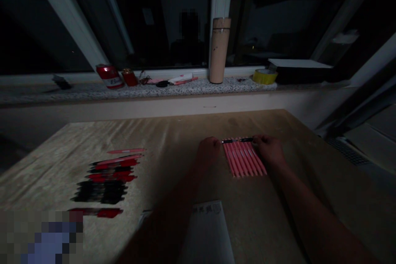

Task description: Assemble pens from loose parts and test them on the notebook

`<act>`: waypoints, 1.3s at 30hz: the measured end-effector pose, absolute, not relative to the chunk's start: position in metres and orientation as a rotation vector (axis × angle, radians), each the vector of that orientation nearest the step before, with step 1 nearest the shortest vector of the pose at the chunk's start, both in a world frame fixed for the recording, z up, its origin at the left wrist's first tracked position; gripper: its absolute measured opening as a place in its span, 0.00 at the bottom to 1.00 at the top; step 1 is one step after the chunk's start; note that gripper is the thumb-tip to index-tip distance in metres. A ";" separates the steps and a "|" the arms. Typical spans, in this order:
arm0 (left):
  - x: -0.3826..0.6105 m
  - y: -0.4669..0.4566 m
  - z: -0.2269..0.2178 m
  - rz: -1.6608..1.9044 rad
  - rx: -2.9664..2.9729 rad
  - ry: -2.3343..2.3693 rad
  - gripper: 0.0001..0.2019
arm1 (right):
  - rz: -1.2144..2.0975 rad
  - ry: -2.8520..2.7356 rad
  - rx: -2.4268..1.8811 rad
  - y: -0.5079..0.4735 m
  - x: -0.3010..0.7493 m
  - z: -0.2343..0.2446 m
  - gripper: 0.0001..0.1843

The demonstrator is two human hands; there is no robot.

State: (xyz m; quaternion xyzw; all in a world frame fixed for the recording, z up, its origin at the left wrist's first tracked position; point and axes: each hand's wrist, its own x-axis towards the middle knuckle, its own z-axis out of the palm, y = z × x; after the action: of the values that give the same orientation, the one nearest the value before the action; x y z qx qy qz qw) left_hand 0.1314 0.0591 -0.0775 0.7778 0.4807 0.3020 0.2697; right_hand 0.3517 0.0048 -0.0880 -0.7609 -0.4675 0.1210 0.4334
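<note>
Black pen (238, 140): gripped at either end by left hand (208, 148) and right hand (269, 150), laid across the pink pens (244, 161) mid-tabletop (173, 132); hazard, a careless push likely scatters the loose row.

Left hand (208, 149), pink pens (244, 161), right hand (269, 151)

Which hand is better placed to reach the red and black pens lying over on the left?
Probably the left hand: it sits on the side of the pink pens nearer the red and black pens; the right hand would cross over.
</note>
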 end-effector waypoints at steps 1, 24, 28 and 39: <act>0.132 0.059 -0.078 0.814 2.100 1.293 0.13 | 0.292 -1.175 -1.901 0.005 0.352 -0.088 0.20; 0.128 0.060 -0.080 0.808 2.083 1.277 0.11 | 0.244 -1.184 -1.927 0.005 0.353 -0.092 0.19; 0.127 0.059 -0.079 0.825 2.069 1.280 0.10 | 0.231 -1.184 -1.920 0.003 0.353 -0.091 0.19; 0.088 0.044 -0.058 0.539 2.185 1.326 0.13 | 0.248 -1.189 -1.731 -0.011 0.320 -0.047 0.18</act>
State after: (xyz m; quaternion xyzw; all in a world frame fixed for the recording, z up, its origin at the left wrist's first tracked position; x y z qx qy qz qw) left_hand 0.0882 0.0444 -0.0577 0.8074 0.4898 0.1992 0.2617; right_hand 0.3201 -0.0107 -0.0467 -0.7131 -0.4897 0.1022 0.4912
